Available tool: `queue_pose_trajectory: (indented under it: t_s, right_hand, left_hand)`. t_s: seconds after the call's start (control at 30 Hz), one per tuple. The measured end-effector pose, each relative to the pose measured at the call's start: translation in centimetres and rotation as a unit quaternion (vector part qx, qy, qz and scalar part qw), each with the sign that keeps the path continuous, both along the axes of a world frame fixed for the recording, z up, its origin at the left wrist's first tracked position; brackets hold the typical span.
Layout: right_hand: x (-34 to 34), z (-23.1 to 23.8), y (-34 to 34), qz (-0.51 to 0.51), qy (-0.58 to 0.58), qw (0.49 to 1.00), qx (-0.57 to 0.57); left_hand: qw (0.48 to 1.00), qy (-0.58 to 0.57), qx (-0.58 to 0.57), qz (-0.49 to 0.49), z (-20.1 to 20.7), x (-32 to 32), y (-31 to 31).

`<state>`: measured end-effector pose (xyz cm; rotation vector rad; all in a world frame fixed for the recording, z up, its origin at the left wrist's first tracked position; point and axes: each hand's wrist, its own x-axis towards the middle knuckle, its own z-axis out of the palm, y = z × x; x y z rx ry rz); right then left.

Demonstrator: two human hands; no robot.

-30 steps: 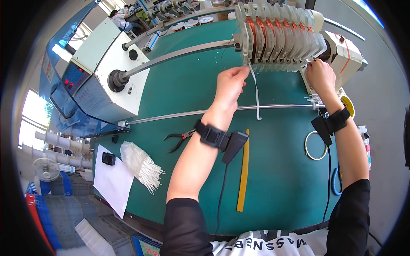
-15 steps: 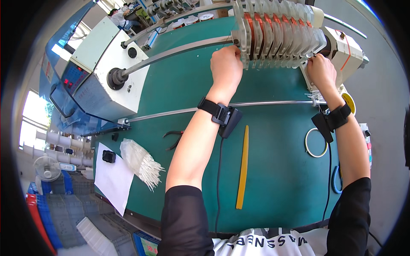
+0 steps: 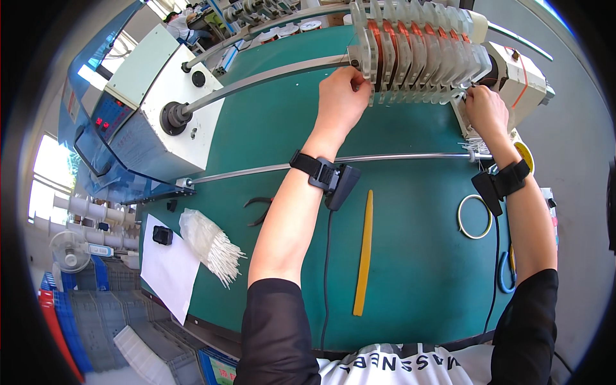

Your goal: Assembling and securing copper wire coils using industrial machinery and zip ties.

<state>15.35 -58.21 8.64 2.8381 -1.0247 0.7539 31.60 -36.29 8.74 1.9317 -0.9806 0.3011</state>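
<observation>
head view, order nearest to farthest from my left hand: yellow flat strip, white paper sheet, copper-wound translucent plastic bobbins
1. Copper-wound translucent plastic bobbins, just right of the left hand
2. Yellow flat strip, lower middle
3. White paper sheet, lower left

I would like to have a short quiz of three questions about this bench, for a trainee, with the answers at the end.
1. True or false: the yellow strip lies to the left of the pale ring.
2. Where is the left hand? A) at the pale ring; B) at the left end of the translucent bobbin row; C) at the yellow strip.
3. Fill in: the small black block sits on a white ______.

Key: 1. True; 2. B; 3. sheet of paper.
</observation>
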Motion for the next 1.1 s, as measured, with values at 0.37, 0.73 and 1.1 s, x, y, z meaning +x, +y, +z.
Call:
queue_pose_trajectory:
  t_s: [0.37, 0.73, 1.1]
  right_hand:
    - [-3.2, -0.2, -0.9, -0.045, 0.062, 0.997, -0.021]
    - [-7.5, -0.5, -3.4, -0.060, 0.020, 0.998, -0.030]
    - [-8.9, -0.3, -3.4, -0.021, 0.020, 0.999, 0.015]
  left_hand:
    - [0.986, -0.148, 0.030, 0.074, -0.2, -1.0, 0.2]
    - [0.996, -0.059, 0.050, 0.046, 0.8, -1.3, -0.2]
    - [0.995, -0.094, 0.038, -0.014, 0.0, -0.9, 1.1]
